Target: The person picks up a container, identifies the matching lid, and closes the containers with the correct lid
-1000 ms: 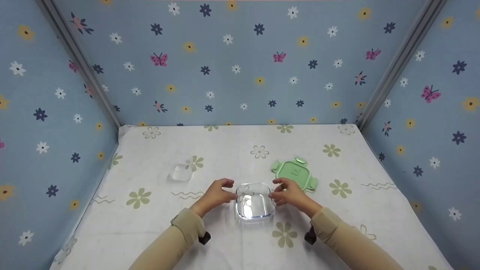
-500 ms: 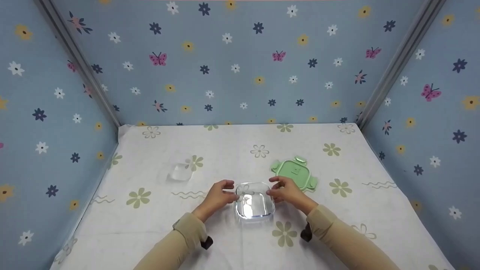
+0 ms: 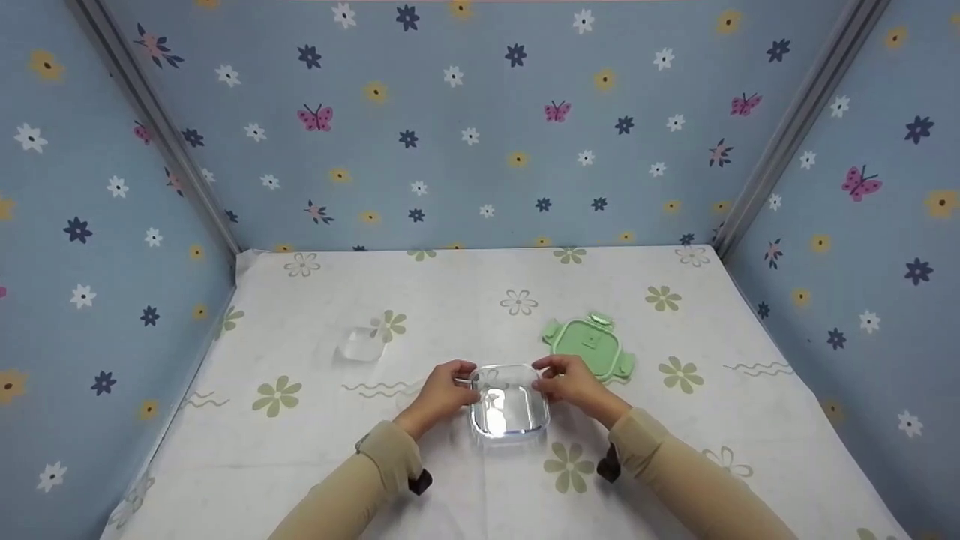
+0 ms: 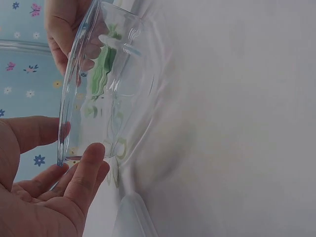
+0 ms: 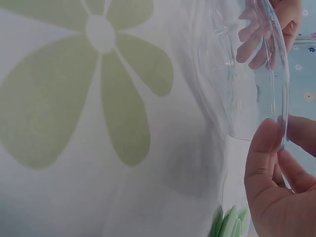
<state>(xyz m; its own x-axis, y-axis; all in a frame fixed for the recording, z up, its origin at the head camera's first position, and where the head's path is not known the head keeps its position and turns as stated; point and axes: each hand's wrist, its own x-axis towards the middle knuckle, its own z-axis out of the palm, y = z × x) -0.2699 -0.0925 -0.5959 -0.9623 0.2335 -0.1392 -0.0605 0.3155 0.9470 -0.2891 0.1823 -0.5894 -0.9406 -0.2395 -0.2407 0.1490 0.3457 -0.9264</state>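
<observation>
- Lying nearest are the person's beige sleeves (image 3: 337, 487), a dark block (image 3: 609, 465) just under each cuff, angled in toward the middle.
- The clear container (image 3: 510, 412) comes between the hands, upright, mouth upward, apparently resting on the patterned cloth (image 3: 450, 300).
- The left hand (image 3: 439, 394) pinches its rim on the left side and the right hand (image 3: 574, 382) on the right, fingers curled at the lip, so both are on the one vessel, facing each other.
- It looks like glass: probably rigid, fairly weighty, slick and liable to chip if knocked. The walls narrow downward, so the projecting rim, held at opposite sides, seems the surest hold; fingers lower down might slide.
- Just beyond the right hand lies the green lid (image 3: 585, 341), flaps spread, making that side the tight one for knuckles.
- Farther left, well apart from the left hand, a small clear dish (image 3: 362, 345) is easy to overlook against the white.
- More room stretches ahead, between lid and dish, up to the cloth's far edge at the flowered back wall (image 3: 480, 105); the side walls stand well away.
</observation>
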